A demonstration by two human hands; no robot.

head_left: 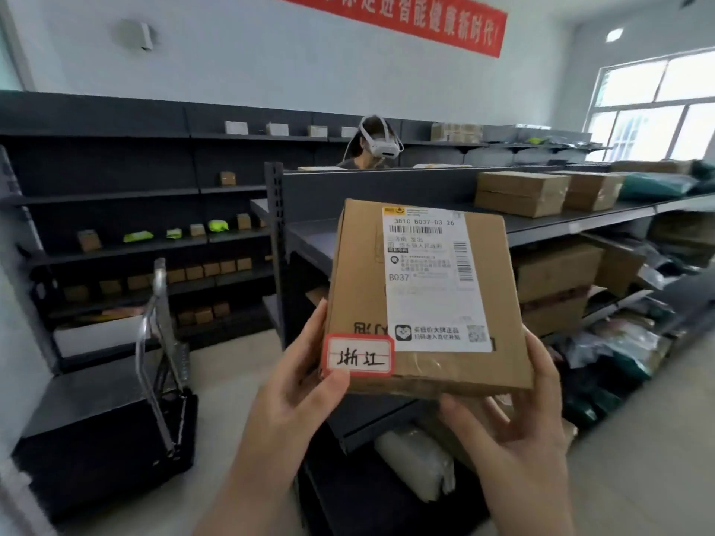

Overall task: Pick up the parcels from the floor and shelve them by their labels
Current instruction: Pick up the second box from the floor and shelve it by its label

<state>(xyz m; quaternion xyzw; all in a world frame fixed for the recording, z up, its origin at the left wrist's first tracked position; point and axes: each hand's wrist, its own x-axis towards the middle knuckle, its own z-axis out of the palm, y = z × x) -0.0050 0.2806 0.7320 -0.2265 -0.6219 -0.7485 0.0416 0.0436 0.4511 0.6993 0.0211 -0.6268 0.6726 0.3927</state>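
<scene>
A brown cardboard parcel [363,288] is held up in front of me, its top tilted away. It carries a white shipping label [429,280] marked B037 and a red-edged sticker [359,357] with handwritten characters at its lower left corner. My left hand [298,384] grips the lower left corner, thumb beside the sticker. My right hand [518,412] supports the lower right edge from beneath and the side.
A dark metal shelf unit [561,222] stands right behind the parcel, holding cardboard boxes [520,193] and green and grey bags. A wall shelf [116,195] at the left holds small boxes. A folding trolley [162,365] stands at lower left. Another person with a headset [377,143] is behind the shelf.
</scene>
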